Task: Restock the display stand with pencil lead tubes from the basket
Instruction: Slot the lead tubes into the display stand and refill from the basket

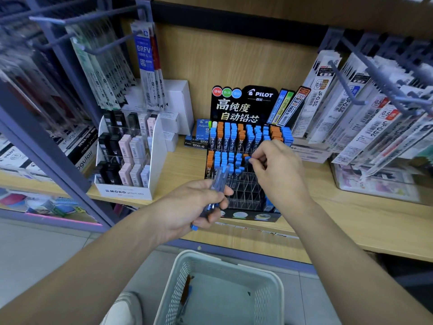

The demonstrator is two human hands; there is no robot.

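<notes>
- While our right hand (pixel 278 167) pinches a blue-capped tube (pixel 248 159), empty slots of the display stand (pixel 246 195) lie at 6 o'clock of its fingers (pixel 259 157).
- Our left hand (pixel 187 207) grips spare tubes (pixel 221 177).

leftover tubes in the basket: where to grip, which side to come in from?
Pinch the tubes around mid-length, coming down from above and slightly from the right. They lie lengthwise against the left wall of the basket, so that side is blocked, while the basket floor to their right is bare enough for a fingertip. Sliding them off the wall first would likely help.
</notes>
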